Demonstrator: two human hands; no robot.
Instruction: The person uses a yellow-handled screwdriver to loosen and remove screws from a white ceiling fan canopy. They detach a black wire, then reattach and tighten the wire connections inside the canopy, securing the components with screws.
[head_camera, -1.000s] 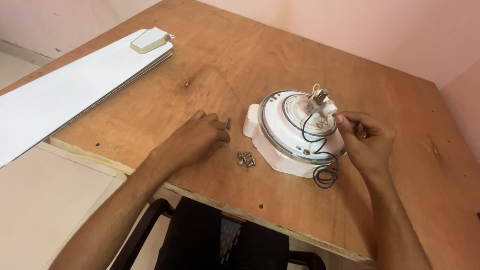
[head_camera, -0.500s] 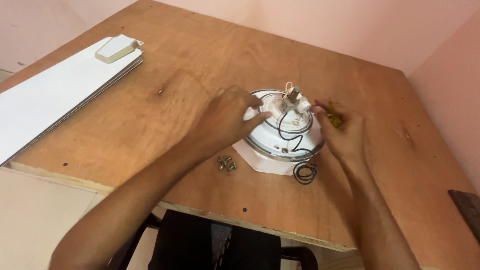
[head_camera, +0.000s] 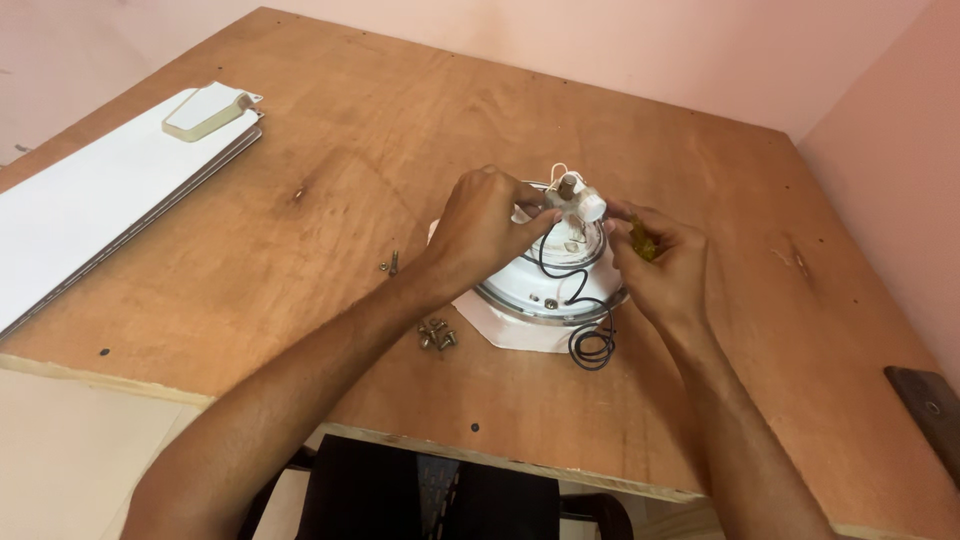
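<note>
Fan motor (head_camera: 545, 275) sits mid-surface (head_camera: 350, 150) on its white base. Left hand (head_camera: 480, 225) pinches the top shaft fitting (head_camera: 572, 195); right hand (head_camera: 665, 265) is closed on a yellow-handled tool (head_camera: 642, 242). Best to steady the housing, keep the tool square, mind the black wire (head_camera: 590, 345) and loose screws (head_camera: 436, 335).

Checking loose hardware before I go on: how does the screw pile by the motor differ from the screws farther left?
The screw pile is a tight cluster of several, beside the white motor housing and close under the left forearm. The stray screws are only a couple, lying apart on bare plywood. Both look small, metallic and untouched.
</note>
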